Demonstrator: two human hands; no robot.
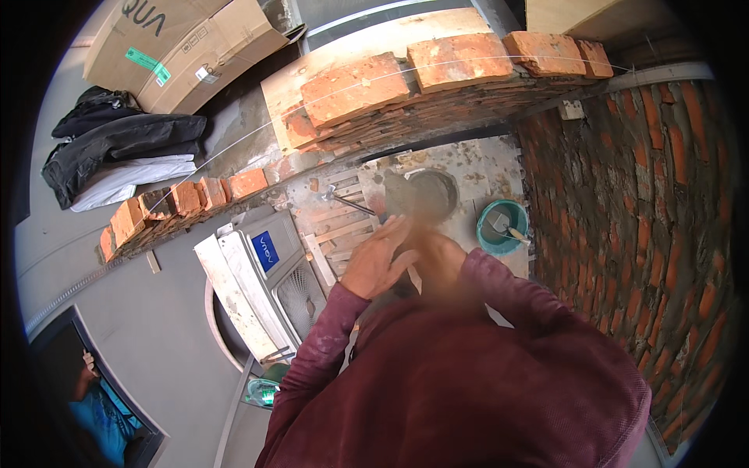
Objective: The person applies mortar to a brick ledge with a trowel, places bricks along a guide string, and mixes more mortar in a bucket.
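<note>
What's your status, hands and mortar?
Left hand open against right hand. Right blurred, grip unclear. Trowel loaded with mortar above dark bucket. Brick wall ahead, nothing between.

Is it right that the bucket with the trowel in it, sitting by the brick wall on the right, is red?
Not red. The head view shows the bucket is teal-green; it does hold a trowel and sits by the brick wall on the right.

Brick wall (pixel 632 234) close on the right, brick course (pixel 437 78) ahead; open floor (pixel 156 312) leftward.

Unfinished brick wall (pixel 437 86), grey floor (pixel 156 327)
</note>
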